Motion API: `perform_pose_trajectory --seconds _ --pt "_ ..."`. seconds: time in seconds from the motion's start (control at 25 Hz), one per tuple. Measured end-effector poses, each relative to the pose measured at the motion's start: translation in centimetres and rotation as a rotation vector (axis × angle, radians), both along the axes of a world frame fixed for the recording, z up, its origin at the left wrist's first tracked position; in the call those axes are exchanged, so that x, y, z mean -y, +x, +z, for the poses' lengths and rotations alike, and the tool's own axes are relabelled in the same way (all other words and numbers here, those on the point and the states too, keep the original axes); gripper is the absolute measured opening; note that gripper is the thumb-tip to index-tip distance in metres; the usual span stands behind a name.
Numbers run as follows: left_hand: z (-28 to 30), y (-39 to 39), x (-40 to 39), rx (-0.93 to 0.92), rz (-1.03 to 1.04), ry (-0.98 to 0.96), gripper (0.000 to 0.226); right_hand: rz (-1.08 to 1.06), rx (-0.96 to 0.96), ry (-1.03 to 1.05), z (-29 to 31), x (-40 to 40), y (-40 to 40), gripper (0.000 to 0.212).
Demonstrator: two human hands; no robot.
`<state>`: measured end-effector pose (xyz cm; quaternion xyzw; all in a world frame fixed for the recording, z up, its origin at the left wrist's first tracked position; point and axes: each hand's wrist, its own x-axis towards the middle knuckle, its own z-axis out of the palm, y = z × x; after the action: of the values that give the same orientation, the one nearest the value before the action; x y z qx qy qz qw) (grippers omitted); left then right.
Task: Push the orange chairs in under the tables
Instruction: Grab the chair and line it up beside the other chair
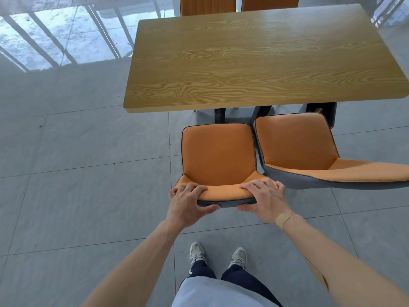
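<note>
Gripping the top edge of the near orange chair's backrest [225,191], both hands are seen at the near centre of the head view. To the far left, bright window light with bar shadows is reflected on the grey tiled floor [88,162]. The left hand [188,202] is curled over the backrest's left corner, fingers on the orange front and thumb on the grey back. The right hand [263,200] is curled over the right corner in the same way; a plaster [282,218] is worn at its wrist. The seat of this chair [218,151] is pointed at the wooden table [254,58] but lies wholly on the near side of the table's edge, so it is judged not yet pushed in. Just to the right, a second orange chair [296,147] is likewise out from under the table, angled a little to the right.

The step in hand is judged to be the push of the near chair. A straight shove away from the person is called for, with the seat guided to the left of the dark table legs [220,115].

The chair legs are hidden beneath the seats. The second chair's backrest is cut off at the right edge, and two far chairs [208,5] are cut off at the top.
</note>
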<state>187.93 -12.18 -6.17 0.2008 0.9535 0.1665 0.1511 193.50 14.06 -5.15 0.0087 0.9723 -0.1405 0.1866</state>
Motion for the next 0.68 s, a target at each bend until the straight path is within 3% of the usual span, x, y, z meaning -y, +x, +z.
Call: perform_pose_trajectory --seconds 0.68 --pt "-0.1 -2.7 -0.9 -0.009 0.002 -0.021 0.082 0.022 -0.018 -0.037 -0.4 -1.1 -2.9 0.082"
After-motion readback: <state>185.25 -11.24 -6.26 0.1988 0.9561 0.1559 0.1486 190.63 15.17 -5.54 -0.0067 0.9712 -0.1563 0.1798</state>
